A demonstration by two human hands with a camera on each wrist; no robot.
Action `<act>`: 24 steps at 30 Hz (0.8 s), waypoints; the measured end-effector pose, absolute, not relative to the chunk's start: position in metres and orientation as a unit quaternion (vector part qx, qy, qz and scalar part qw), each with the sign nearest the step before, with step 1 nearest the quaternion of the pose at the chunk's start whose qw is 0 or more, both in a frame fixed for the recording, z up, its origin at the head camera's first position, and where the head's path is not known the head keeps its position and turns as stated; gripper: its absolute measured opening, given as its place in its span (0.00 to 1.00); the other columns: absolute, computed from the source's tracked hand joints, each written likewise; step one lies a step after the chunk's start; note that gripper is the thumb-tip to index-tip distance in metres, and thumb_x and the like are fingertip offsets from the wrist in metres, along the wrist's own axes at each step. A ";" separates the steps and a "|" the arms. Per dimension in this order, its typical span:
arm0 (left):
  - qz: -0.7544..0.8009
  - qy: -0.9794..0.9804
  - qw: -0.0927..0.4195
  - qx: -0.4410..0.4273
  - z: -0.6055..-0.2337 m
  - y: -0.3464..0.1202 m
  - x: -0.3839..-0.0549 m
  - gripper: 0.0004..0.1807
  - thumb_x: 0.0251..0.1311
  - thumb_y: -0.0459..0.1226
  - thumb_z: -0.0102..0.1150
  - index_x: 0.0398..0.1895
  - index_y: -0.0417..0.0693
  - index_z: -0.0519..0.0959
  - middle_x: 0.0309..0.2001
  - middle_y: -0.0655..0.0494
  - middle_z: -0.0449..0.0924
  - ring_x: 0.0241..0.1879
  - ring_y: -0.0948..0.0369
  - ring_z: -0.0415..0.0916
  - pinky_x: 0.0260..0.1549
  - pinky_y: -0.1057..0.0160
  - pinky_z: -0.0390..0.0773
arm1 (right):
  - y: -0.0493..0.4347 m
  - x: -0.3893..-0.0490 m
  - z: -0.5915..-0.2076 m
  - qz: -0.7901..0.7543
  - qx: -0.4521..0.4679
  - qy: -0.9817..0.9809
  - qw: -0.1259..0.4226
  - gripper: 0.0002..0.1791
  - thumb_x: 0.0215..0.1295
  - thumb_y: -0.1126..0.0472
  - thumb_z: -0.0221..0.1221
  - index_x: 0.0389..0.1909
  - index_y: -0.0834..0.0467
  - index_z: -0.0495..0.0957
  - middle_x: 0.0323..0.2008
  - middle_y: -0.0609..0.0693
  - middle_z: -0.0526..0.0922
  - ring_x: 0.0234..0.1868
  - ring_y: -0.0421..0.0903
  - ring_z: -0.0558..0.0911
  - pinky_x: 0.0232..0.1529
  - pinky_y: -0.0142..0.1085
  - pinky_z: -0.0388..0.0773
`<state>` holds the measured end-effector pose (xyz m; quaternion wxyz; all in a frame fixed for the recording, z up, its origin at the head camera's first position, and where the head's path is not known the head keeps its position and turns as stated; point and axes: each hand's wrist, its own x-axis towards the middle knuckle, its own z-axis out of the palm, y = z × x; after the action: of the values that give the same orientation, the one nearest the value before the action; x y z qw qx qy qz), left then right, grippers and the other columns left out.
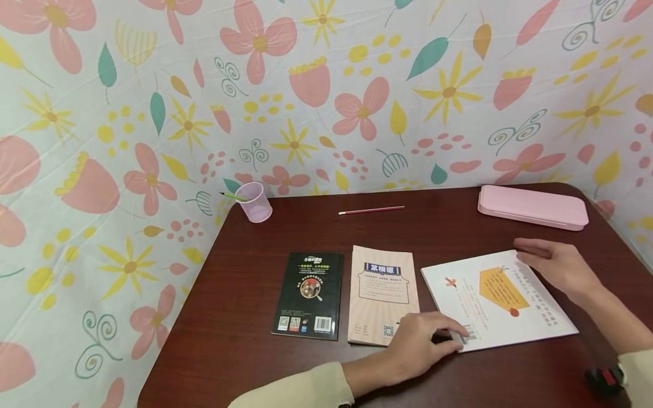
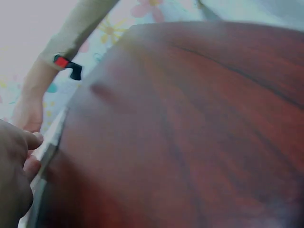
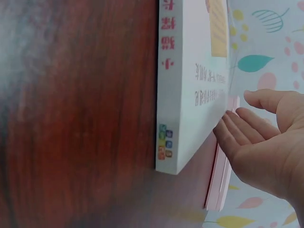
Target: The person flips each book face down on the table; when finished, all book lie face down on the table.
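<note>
A white book (image 1: 541, 323) with an orange patch on its cover lies at a slant on the right of the table. My left hand (image 1: 415, 343) pinches its near left corner, thumb at the edge and index finger on the cover. Along the book's right edge rests my right hand (image 1: 566, 272), its fingers extended. The right wrist view shows the thick spine of the white book (image 3: 168, 95), and the straight fingers of my right hand (image 3: 266, 147) at its far edge. To the left lie a beige book (image 1: 380, 311) and a black book (image 1: 311, 306), side by side.
Farther back on the dark wood table (image 1: 229, 317) stand a pink pencil case (image 1: 533, 207) at the right and a lilac cup (image 1: 257, 205) with a green pencil (image 1: 233, 196) at the left. Between them lies a red pencil (image 1: 372, 210). A flowered cloth (image 1: 316, 136) hangs behind.
</note>
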<state>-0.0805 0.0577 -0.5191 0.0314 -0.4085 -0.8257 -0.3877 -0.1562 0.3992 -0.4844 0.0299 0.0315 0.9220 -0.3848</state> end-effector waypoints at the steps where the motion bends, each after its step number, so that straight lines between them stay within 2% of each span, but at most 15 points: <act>1: -0.403 -0.824 0.019 -0.398 -0.517 0.057 -0.082 0.08 0.68 0.38 0.72 0.48 0.56 0.90 0.45 0.70 0.89 0.43 0.90 0.74 0.45 0.86 0.73 | 0.399 -0.155 -0.483 -0.385 0.033 0.922 0.032 0.35 0.83 0.49 0.56 0.74 0.73 0.67 0.65 0.79 0.73 0.38 0.21 0.73 0.32 0.23 0.76; 4: -0.447 -0.814 -0.006 -0.371 -0.506 0.056 -0.090 0.09 0.69 0.34 0.71 0.50 0.52 0.90 0.45 0.67 0.91 0.42 0.89 0.77 0.43 0.84 0.76 | 0.401 -0.149 -0.481 -0.383 0.038 0.922 0.036 0.37 0.82 0.47 0.56 0.76 0.72 0.65 0.68 0.79 0.71 0.42 0.21 0.71 0.32 0.19 0.72; 6: -0.476 -0.807 -0.011 -0.350 -0.496 0.055 -0.098 0.10 0.69 0.32 0.70 0.51 0.50 0.89 0.46 0.64 0.91 0.43 0.86 0.80 0.43 0.82 0.77 | 0.401 -0.144 -0.480 -0.380 0.043 0.923 0.038 0.38 0.82 0.46 0.55 0.77 0.72 0.63 0.68 0.79 0.70 0.47 0.33 0.79 0.32 0.21 0.71; 8: -0.515 -0.792 -0.021 -0.327 -0.486 0.054 -0.109 0.12 0.68 0.30 0.69 0.52 0.47 0.88 0.48 0.61 0.91 0.46 0.80 0.83 0.45 0.80 0.79 | 0.402 -0.139 -0.480 -0.381 0.054 0.922 0.041 0.40 0.83 0.45 0.55 0.78 0.73 0.61 0.69 0.80 0.68 0.55 0.54 0.82 0.42 0.31 0.80; 10: -0.549 -0.780 -0.030 -0.298 -0.477 0.053 -0.120 0.14 0.68 0.29 0.69 0.55 0.46 0.87 0.50 0.58 0.91 0.48 0.75 0.85 0.46 0.77 0.81 | 0.402 -0.134 -0.481 -0.384 0.065 0.920 0.048 0.42 0.83 0.43 0.53 0.79 0.72 0.58 0.71 0.80 0.65 0.62 0.71 0.75 0.51 0.49 0.83; 11: -0.561 -0.776 -0.034 -0.286 -0.473 0.052 -0.126 0.16 0.68 0.29 0.69 0.57 0.47 0.87 0.51 0.57 0.91 0.49 0.73 0.86 0.47 0.75 0.81 | 0.402 -0.131 -0.482 -0.386 0.069 0.919 0.050 0.43 0.83 0.42 0.52 0.80 0.72 0.57 0.72 0.80 0.64 0.65 0.76 0.71 0.54 0.58 0.81; 13: -0.584 -0.766 -0.051 -0.263 -0.466 0.050 -0.137 0.19 0.69 0.29 0.68 0.61 0.47 0.85 0.54 0.56 0.90 0.52 0.71 0.85 0.51 0.72 0.82 | 0.404 -0.126 -0.484 -0.394 0.076 0.914 0.057 0.45 0.83 0.40 0.51 0.81 0.71 0.54 0.74 0.79 0.62 0.67 0.78 0.68 0.56 0.72 0.72; 15: -0.592 -0.765 -0.063 -0.246 -0.461 0.048 -0.148 0.22 0.70 0.30 0.69 0.66 0.48 0.82 0.58 0.55 0.88 0.56 0.71 0.83 0.54 0.70 0.81 | 0.408 -0.120 -0.487 -0.387 0.080 0.917 0.061 0.46 0.82 0.38 0.51 0.82 0.69 0.54 0.75 0.76 0.62 0.68 0.71 0.71 0.58 0.57 0.80; 16: -0.594 -0.765 -0.071 -0.239 -0.460 0.047 -0.153 0.24 0.70 0.30 0.69 0.67 0.49 0.81 0.60 0.56 0.87 0.58 0.71 0.82 0.56 0.69 0.81 | 0.410 -0.117 -0.488 -0.387 0.082 0.916 0.063 0.46 0.82 0.37 0.51 0.82 0.68 0.54 0.75 0.76 0.62 0.68 0.70 0.71 0.54 0.54 0.82; 17: -0.600 -0.762 -0.081 -0.232 -0.459 0.047 -0.158 0.25 0.70 0.30 0.69 0.69 0.49 0.80 0.62 0.55 0.86 0.60 0.70 0.81 0.58 0.68 0.80 | 0.411 -0.114 -0.488 -0.387 0.083 0.916 0.065 0.47 0.82 0.37 0.51 0.82 0.69 0.54 0.75 0.76 0.62 0.68 0.70 0.71 0.51 0.43 0.83; 18: -0.604 -0.759 -0.091 -0.226 -0.459 0.046 -0.162 0.26 0.70 0.31 0.69 0.70 0.48 0.79 0.64 0.54 0.84 0.62 0.70 0.79 0.60 0.67 0.79 | 0.412 -0.111 -0.489 -0.386 0.083 0.916 0.067 0.47 0.81 0.37 0.52 0.82 0.69 0.54 0.75 0.76 0.62 0.68 0.70 0.71 0.46 0.34 0.82; 20: -0.605 -0.760 -0.102 -0.216 -0.459 0.046 -0.169 0.28 0.70 0.31 0.69 0.72 0.48 0.77 0.66 0.54 0.82 0.65 0.69 0.78 0.62 0.67 0.78 | 0.413 -0.106 -0.491 -0.381 0.081 0.918 0.071 0.48 0.81 0.37 0.53 0.82 0.69 0.54 0.74 0.76 0.63 0.69 0.70 0.71 0.34 0.22 0.72; 22: -0.600 -0.764 -0.110 -0.212 -0.461 0.046 -0.175 0.29 0.70 0.31 0.69 0.73 0.47 0.76 0.68 0.53 0.81 0.67 0.67 0.76 0.63 0.67 0.77 | 0.411 -0.100 -0.491 -0.386 0.081 0.916 0.078 0.49 0.81 0.37 0.53 0.82 0.70 0.52 0.75 0.78 0.60 0.71 0.78 0.64 0.46 0.31 0.81; 23: -0.594 -0.768 -0.112 -0.212 -0.462 0.047 -0.178 0.29 0.70 0.32 0.69 0.74 0.47 0.75 0.69 0.53 0.80 0.67 0.67 0.76 0.63 0.67 0.77 | 0.410 -0.098 -0.491 -0.388 0.080 0.915 0.081 0.49 0.81 0.38 0.53 0.82 0.71 0.51 0.75 0.78 0.59 0.72 0.79 0.62 0.52 0.33 0.81; 24: -0.585 -0.774 -0.113 -0.214 -0.464 0.048 -0.180 0.30 0.71 0.32 0.69 0.74 0.47 0.75 0.69 0.53 0.80 0.68 0.67 0.75 0.63 0.68 0.76 | 0.409 -0.095 -0.491 -0.384 0.080 0.916 0.082 0.49 0.81 0.37 0.53 0.82 0.70 0.51 0.76 0.78 0.59 0.73 0.79 0.61 0.53 0.34 0.81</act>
<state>-0.1802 0.0476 -0.4639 -0.1127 -0.2139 -0.7742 -0.5849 -0.0950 0.4092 -0.4911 0.0823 0.0796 0.9162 -0.3841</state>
